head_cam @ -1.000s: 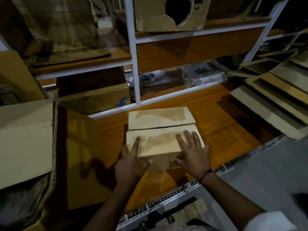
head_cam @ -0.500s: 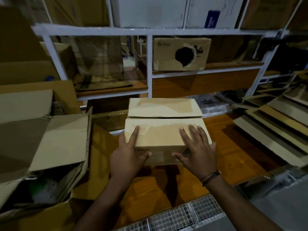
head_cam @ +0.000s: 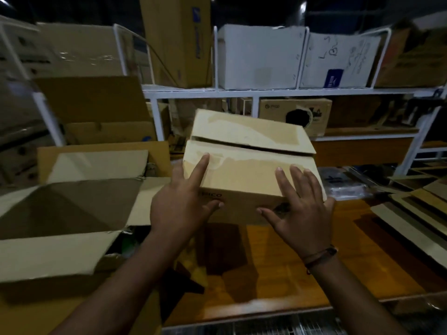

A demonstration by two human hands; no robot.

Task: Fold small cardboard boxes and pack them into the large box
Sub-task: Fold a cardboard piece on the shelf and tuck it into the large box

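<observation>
- The person holds a small cardboard box [head_cam: 249, 170] up in the air, above the orange wooden table [head_cam: 302, 267], with a dark shadow on the wood under it.
- The box sits tilted, its far right corner higher, and its two top flaps are folded down with a narrow slit between them.
- The left hand [head_cam: 180, 209] clasps the near left corner: forefinger stretched over the top flap, thumb pressed on the near side face just below some dark printed letters.
- The right hand [head_cam: 300, 211] clasps the near right corner: fingers spread flat on top, thumb reaching along the near side face. A dark cord bracelet [head_cam: 319, 258] circles that wrist.
- Between them the two hands grip the box; neither is closed into a fist.
- To the left, near the held box, stands the large box [head_cam: 72, 204], open, its pale flaps spread outward and its inside dark. The small box is not in it; it hangs just to the right of the opening.
- On the far right of the table lie flattened cardboard sheets [head_cam: 416, 209] in a loose overlapping pile.
- Behind stands a white metal rack [head_cam: 254, 93], with white cartons [head_cam: 261, 56] and brown ones on its upper shelf.
- On the shelf below sits a brown carton with a torn hole [head_cam: 296, 116] in its front.
</observation>
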